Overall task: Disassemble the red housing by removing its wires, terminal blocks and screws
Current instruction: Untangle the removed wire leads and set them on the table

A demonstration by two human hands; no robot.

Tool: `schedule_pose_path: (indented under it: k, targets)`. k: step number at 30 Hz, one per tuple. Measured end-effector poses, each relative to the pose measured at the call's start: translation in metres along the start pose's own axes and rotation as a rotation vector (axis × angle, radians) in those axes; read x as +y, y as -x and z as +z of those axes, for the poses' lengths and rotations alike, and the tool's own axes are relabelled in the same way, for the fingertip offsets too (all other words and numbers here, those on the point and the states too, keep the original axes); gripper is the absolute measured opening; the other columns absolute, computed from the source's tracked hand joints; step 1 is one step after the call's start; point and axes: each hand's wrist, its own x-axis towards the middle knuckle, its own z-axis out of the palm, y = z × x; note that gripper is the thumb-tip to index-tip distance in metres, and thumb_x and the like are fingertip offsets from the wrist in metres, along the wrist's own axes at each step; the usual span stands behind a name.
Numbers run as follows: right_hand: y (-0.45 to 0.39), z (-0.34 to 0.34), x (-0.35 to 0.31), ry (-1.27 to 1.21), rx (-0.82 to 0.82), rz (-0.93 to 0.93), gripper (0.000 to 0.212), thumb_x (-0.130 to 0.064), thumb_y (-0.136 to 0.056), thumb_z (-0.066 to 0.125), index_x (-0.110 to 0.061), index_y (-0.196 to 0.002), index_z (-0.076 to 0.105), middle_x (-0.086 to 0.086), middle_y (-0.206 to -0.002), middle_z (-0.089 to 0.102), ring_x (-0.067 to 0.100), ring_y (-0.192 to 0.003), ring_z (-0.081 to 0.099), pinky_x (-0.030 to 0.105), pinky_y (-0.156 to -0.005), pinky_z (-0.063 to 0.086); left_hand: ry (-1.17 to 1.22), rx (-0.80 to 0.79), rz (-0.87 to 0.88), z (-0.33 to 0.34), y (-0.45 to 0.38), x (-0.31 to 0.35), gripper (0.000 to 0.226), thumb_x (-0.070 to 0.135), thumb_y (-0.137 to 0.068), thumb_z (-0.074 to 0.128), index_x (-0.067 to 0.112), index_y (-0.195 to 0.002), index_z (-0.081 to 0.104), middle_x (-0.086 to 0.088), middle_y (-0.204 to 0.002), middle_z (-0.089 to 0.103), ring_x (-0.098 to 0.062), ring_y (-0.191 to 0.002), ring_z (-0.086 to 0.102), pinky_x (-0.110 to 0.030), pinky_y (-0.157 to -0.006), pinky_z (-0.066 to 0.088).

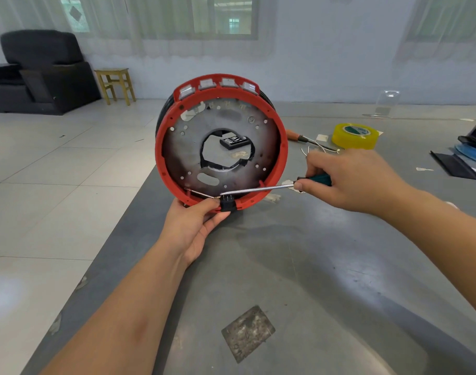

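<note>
The screwdriver [261, 188] tip hid behind a small black block [226, 204]. The round red housing [221, 143] stood on edge on the grey table [312, 266]. Left hand [195, 226] fingers pinched the block; right hand [350, 180] gripped the screwdriver.

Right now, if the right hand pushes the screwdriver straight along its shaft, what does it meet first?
Probably the small black terminal block at the red housing's lower rim: the screwdriver in the right hand already points at its pins, with the left hand just behind.
</note>
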Motion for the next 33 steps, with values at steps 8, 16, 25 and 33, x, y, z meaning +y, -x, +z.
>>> schedule_pose_path:
  k: [8,16,25,33]
  targets:
    - [0.013,0.009,0.008,0.090,0.009,0.069,0.055,-0.082,-0.085,0.022,-0.035,-0.088,0.051,-0.011,-0.055,0.050,0.011,-0.051,0.045,0.024,-0.048,0.029,-0.009,0.019,0.011,-0.002,-0.001,-0.001,0.030,-0.012,-0.089,0.072,0.005,-0.111,0.061,-0.017,-0.105,0.072,-0.034,-0.100,0.077,-0.039,-0.079,0.065]
    - [0.039,0.024,0.019,-0.085,0.057,0.205,0.045,-0.078,-0.088,0.031,-0.039,-0.096,0.052,-0.015,-0.078,0.066,0.011,-0.059,0.052,0.024,-0.052,0.038,0.031,-0.015,0.013,-0.002,0.003,0.001,0.049,-0.001,-0.091,0.076,0.001,-0.136,0.057,-0.017,-0.115,0.075,-0.034,-0.107,0.076,-0.046,-0.090,0.064]
    - [0.071,0.054,0.018,-0.222,0.086,0.205,0.034,-0.065,-0.090,0.045,-0.038,-0.096,0.063,-0.022,-0.081,0.063,0.009,-0.075,0.059,0.032,-0.059,0.052,0.122,-0.035,-0.010,-0.005,0.003,0.005,0.044,0.021,-0.095,0.076,0.008,-0.136,0.062,-0.015,-0.125,0.076,-0.035,-0.112,0.075,-0.046,-0.086,0.064]
    - [0.076,0.055,0.011,-0.202,-0.086,0.101,0.037,-0.065,-0.089,0.046,-0.035,-0.100,0.066,-0.018,-0.093,0.066,0.008,-0.086,0.064,0.037,-0.065,0.055,0.147,-0.090,-0.015,-0.007,0.006,0.006,0.047,0.027,-0.097,0.074,0.007,-0.138,0.062,-0.016,-0.126,0.075,-0.036,-0.112,0.075,-0.046,-0.085,0.064]
